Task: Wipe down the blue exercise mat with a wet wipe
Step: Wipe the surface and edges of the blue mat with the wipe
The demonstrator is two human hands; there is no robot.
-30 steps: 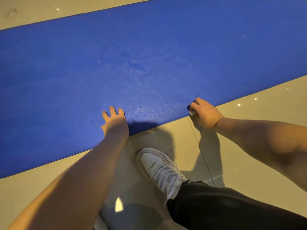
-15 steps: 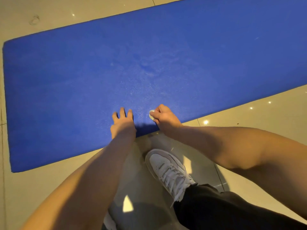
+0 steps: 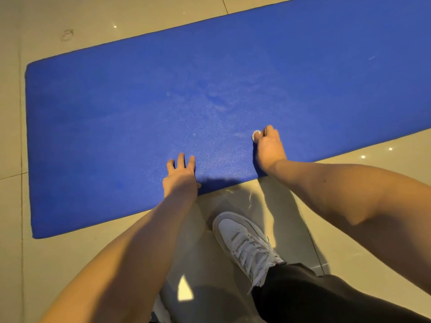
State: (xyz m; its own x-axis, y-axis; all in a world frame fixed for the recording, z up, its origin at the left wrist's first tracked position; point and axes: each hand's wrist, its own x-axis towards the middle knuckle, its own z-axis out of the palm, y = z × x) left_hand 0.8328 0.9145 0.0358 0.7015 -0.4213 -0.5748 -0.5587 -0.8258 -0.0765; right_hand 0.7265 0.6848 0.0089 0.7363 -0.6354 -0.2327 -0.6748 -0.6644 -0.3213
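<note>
Mat [image 3: 121, 127], blue, lies flat on the tiled floor [image 3: 70, 264]. Left hand [image 3: 180, 177] rests on its near edge, fingers straight and spread. Right hand [image 3: 268, 148] is curled around a small white wet wipe [image 3: 256, 135], holding it down on the mat near that edge. White sneaker [image 3: 245, 241] on the floor just beside the mat

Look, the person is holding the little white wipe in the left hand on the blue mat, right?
Not quite. In the head view the right hand grips the white wipe on the blue mat; the left hand just rests on the mat with fingers straight.
</note>
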